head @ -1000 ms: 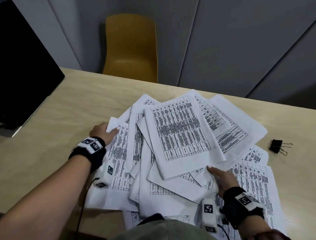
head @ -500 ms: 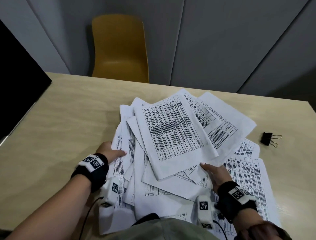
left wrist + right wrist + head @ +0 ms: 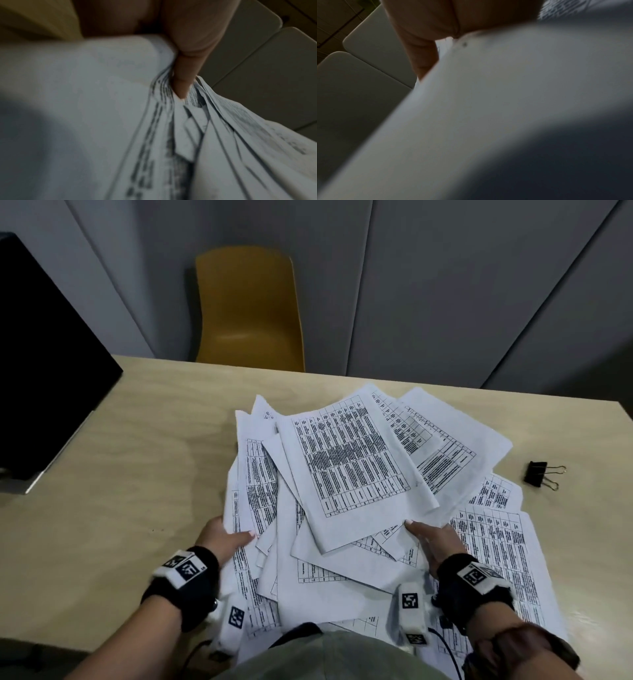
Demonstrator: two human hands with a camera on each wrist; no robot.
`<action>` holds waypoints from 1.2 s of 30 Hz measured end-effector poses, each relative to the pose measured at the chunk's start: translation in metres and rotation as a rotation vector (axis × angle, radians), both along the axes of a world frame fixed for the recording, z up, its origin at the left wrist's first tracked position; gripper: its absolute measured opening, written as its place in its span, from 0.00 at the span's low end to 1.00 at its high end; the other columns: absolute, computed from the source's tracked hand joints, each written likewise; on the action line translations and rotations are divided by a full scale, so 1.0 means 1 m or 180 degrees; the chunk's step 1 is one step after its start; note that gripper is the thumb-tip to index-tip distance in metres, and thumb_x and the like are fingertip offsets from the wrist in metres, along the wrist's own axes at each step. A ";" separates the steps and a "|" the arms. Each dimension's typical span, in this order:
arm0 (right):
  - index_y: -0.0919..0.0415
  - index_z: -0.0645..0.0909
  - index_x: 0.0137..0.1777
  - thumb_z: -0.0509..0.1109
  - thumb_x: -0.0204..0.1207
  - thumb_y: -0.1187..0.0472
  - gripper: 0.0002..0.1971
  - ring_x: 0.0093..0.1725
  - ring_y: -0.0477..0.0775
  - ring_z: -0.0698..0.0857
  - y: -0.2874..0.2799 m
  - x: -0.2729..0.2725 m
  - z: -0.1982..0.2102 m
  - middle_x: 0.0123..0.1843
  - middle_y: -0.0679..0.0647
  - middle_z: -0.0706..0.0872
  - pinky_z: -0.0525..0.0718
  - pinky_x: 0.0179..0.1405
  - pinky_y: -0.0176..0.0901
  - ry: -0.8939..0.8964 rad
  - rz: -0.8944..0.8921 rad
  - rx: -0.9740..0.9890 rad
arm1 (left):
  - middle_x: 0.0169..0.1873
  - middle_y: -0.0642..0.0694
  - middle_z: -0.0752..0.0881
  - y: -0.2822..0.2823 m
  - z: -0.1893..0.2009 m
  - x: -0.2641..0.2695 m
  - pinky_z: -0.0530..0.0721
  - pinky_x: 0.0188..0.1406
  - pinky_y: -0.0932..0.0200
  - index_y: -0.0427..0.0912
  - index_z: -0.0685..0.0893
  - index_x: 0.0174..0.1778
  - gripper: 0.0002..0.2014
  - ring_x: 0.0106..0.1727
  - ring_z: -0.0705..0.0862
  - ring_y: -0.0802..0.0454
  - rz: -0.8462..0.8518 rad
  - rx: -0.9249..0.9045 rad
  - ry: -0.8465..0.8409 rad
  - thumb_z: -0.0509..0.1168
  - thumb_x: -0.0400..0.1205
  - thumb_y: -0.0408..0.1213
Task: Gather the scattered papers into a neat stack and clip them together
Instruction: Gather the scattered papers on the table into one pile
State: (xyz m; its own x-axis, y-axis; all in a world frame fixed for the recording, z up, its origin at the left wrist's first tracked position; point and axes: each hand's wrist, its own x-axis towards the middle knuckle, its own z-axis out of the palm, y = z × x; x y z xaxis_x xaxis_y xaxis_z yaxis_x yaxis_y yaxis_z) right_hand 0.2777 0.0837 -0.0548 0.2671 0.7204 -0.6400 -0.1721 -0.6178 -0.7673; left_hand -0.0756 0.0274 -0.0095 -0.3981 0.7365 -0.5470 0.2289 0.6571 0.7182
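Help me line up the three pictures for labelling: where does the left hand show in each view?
Head: the left hand sits lower left of centre, at the left edge of the papers, thumb on top of the sheets.
Left wrist: the left hand fills the top centre, one finger pushed down between bunched sheets.
Right wrist: not in it; only the right hand shows.
Shared landmark: the papers, white sheets in all three views.

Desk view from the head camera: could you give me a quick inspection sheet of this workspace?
Surface: pale wooden table.
Job's things: printed papers in a loose overlapping pile; black binder clip lies apart on the right.
Clutter: nothing seen.
Hands: left hand grips the pile's left edge; right hand lies flat on the sheets.
Cables: thin black cable by the right wrist.
Surroundings: yellow chair, grey wall panels, dark screen.
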 end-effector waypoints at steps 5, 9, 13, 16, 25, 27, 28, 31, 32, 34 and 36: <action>0.55 0.66 0.30 0.81 0.58 0.61 0.22 0.06 0.36 0.70 0.001 0.000 -0.002 0.07 0.40 0.72 0.63 0.06 0.22 -0.0187 0.0019 -0.0077 | 0.44 0.35 0.85 -0.005 0.014 -0.014 0.77 0.46 0.55 0.28 0.81 0.59 0.14 0.42 0.83 0.41 0.0283 0.0281 0.0613 0.67 0.78 0.30; 0.51 0.60 0.28 0.82 0.49 0.51 0.28 0.04 0.37 0.67 0.000 0.001 -0.004 0.05 0.39 0.69 0.61 0.07 0.22 -0.0351 0.0200 -0.0151 | 0.43 0.34 0.85 -0.011 0.035 -0.032 0.75 0.42 0.54 0.30 0.80 0.58 0.13 0.40 0.81 0.41 0.0625 0.0585 0.0876 0.66 0.79 0.30; 0.50 0.60 0.28 0.82 0.46 0.49 0.29 0.03 0.38 0.65 0.001 0.001 -0.004 0.05 0.40 0.69 0.61 0.08 0.22 -0.0517 0.0313 -0.0206 | 0.43 0.36 0.84 -0.017 0.055 -0.046 0.75 0.41 0.55 0.32 0.81 0.58 0.12 0.40 0.81 0.42 0.0973 0.0868 0.0920 0.65 0.80 0.32; 0.50 0.58 0.29 0.81 0.43 0.45 0.31 0.02 0.39 0.61 0.000 0.002 -0.007 0.04 0.41 0.66 0.64 0.12 0.21 -0.0629 0.0336 -0.0279 | 0.45 0.35 0.86 -0.020 0.068 -0.056 0.79 0.47 0.52 0.35 0.82 0.57 0.12 0.43 0.83 0.39 0.1170 0.1082 0.0967 0.65 0.80 0.34; 0.52 0.68 0.31 0.82 0.49 0.48 0.24 0.11 0.44 0.70 -0.002 -0.003 0.004 0.11 0.42 0.73 0.67 0.17 0.30 -0.0652 0.0475 -0.0023 | 0.51 0.35 0.85 -0.014 0.129 -0.064 0.74 0.52 0.56 0.32 0.82 0.58 0.13 0.50 0.83 0.40 0.1455 0.1857 0.1429 0.64 0.80 0.34; 0.63 0.74 0.33 0.78 0.65 0.61 0.14 0.22 0.52 0.73 -0.005 -0.007 0.012 0.23 0.54 0.77 0.69 0.23 0.38 -0.0854 0.0541 0.0155 | 0.50 0.38 0.85 -0.008 0.145 -0.060 0.75 0.53 0.56 0.33 0.82 0.58 0.13 0.49 0.82 0.43 0.1455 0.2110 0.1479 0.65 0.80 0.35; 0.66 0.75 0.33 0.76 0.68 0.64 0.11 0.24 0.52 0.73 -0.006 -0.008 0.016 0.26 0.54 0.77 0.69 0.25 0.40 -0.0911 0.0546 0.0237 | 0.49 0.40 0.85 -0.005 0.153 -0.056 0.75 0.53 0.56 0.33 0.82 0.58 0.14 0.49 0.82 0.45 0.1451 0.2230 0.1485 0.65 0.80 0.35; 0.65 0.73 0.31 0.75 0.69 0.65 0.13 0.25 0.51 0.71 -0.007 -0.009 0.019 0.26 0.55 0.75 0.67 0.26 0.41 -0.0979 0.0574 0.0275 | 0.45 0.43 0.82 0.005 0.170 -0.047 0.75 0.51 0.58 0.32 0.82 0.58 0.14 0.47 0.80 0.48 0.1406 0.2502 0.1466 0.65 0.80 0.34; 0.64 0.73 0.30 0.75 0.69 0.65 0.13 0.24 0.51 0.70 -0.007 -0.009 0.021 0.26 0.56 0.75 0.66 0.25 0.41 -0.1020 0.0589 0.0246 | 0.45 0.43 0.82 0.008 0.174 -0.044 0.75 0.50 0.58 0.32 0.82 0.58 0.14 0.47 0.81 0.48 0.1411 0.2550 0.1459 0.66 0.79 0.34; 0.71 0.78 0.37 0.75 0.69 0.65 0.10 0.27 0.53 0.74 -0.008 -0.010 0.019 0.33 0.61 0.80 0.69 0.27 0.41 -0.1024 0.0616 0.0196 | 0.46 0.43 0.83 0.012 0.178 -0.039 0.76 0.51 0.59 0.32 0.82 0.59 0.14 0.47 0.81 0.48 0.1443 0.2617 0.1391 0.66 0.79 0.34; 0.77 0.80 0.50 0.76 0.67 0.65 0.16 0.33 0.58 0.80 -0.010 -0.010 0.020 0.41 0.66 0.85 0.72 0.31 0.40 -0.1070 0.0632 0.0206 | 0.47 0.44 0.83 0.014 0.180 -0.033 0.76 0.50 0.60 0.32 0.82 0.59 0.15 0.47 0.82 0.49 0.1454 0.2659 0.1281 0.67 0.79 0.35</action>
